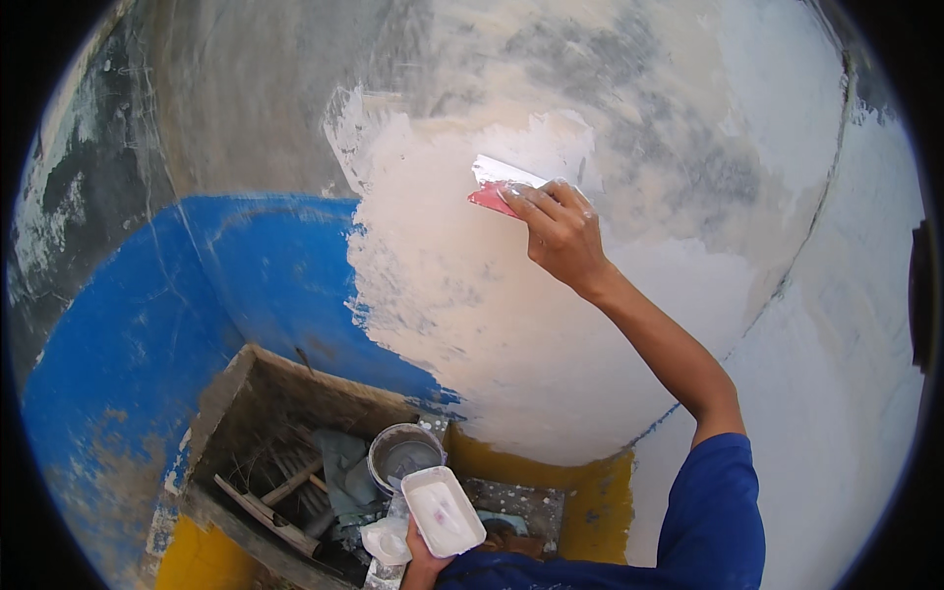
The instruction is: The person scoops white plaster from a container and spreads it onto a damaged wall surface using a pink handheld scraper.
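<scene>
My right hand [565,236] is raised to the wall and grips a wide red putty knife [490,197]. White filler is smeared along the blade edge, which lies against or very close to the wall [265,98]. Around it spreads a pale coat of filler [433,256], wet-looking and whiter just above the blade. Low down, my left hand [425,559] holds a white rectangular tub [409,500] from beneath and the side. White filler lies inside the tub. Most of the left hand's fingers are hidden under it.
Below the blue-painted wall [275,265] stands a rough open box-like trough [221,403] with wood pieces [265,511] and a grey cloth [344,472]. A round bucket [376,464] stands beside the tub, near a crumpled white bag [385,541]. A wall corner runs down the right.
</scene>
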A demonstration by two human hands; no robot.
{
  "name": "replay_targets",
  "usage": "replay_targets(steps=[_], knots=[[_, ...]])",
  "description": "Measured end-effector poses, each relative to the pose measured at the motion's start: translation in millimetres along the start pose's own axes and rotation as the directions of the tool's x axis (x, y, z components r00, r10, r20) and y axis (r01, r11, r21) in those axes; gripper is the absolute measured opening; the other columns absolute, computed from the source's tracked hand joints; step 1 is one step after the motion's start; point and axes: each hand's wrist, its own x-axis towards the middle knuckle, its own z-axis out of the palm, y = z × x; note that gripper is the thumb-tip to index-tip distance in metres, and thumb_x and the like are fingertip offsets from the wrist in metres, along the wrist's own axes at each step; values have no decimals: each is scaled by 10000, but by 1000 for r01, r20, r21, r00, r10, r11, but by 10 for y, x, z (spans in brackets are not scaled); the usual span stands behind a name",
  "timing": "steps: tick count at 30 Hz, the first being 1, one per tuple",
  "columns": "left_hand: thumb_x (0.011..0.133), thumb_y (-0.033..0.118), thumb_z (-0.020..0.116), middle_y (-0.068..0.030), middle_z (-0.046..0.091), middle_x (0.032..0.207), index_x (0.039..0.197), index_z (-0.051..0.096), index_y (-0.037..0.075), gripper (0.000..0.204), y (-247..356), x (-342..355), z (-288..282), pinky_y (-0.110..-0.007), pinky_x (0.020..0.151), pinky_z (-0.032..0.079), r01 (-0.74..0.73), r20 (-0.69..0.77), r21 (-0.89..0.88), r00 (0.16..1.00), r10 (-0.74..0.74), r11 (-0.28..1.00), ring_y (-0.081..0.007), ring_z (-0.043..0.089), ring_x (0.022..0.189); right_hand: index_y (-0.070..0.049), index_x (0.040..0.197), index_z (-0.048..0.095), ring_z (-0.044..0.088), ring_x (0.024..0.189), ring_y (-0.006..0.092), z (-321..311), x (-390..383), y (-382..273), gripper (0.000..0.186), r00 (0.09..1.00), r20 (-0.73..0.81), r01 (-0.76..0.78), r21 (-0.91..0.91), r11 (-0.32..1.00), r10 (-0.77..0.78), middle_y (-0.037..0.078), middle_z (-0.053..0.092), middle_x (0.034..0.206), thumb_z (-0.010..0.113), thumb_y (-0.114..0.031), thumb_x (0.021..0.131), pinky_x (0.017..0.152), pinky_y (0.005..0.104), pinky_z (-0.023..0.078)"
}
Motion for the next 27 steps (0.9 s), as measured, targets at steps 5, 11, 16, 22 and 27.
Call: replay_targets(steps=[5,11,16,22,27], knots=[[949,587,466,-109,510,1454,1495,414,180,683,46,-74,-102,-626,1108,347,-119,0,115,993,120,986,-375,498,1316,-105,1086,740,646,865,252,-837,671,943,420,899,-438,-130,-255,958,6,49,730,959,665,104,729,750,350,535],[949,592,463,-96,521,1446,1492,423,190,677,120,-44,-284,-621,1111,342,-67,39,51,997,65,996,-369,493,1321,-142,1148,754,690,905,197,-1586,794,2008,305,879,-476,-334,-581,742,24,37,763,1012,688,-27,872,797,321,579],[950,583,457,-100,516,1450,1496,419,194,672,169,56,19,-621,1112,339,-77,-9,135,997,79,988,-372,492,1322,-130,1126,734,641,898,256,-788,375,1087,483,952,-303,-172,-408,897,45,20,728,1036,643,92,706,768,367,540],[986,554,407,-90,542,1405,1478,428,201,606,114,136,212,-594,1053,421,-51,41,149,998,45,988,-347,532,1277,-120,1099,735,640,884,234,-545,213,463,476,985,-159,-86,-168,982,59,16,710,946,636,103,690,758,364,543],[985,559,399,-94,513,1439,1493,406,204,619,64,25,-100,-588,1059,423,-329,245,569,943,227,754,-350,527,1284,-114,1122,731,644,900,256,-1025,477,999,483,925,-365,-216,-273,937,107,28,729,982,644,106,702,737,365,537]])
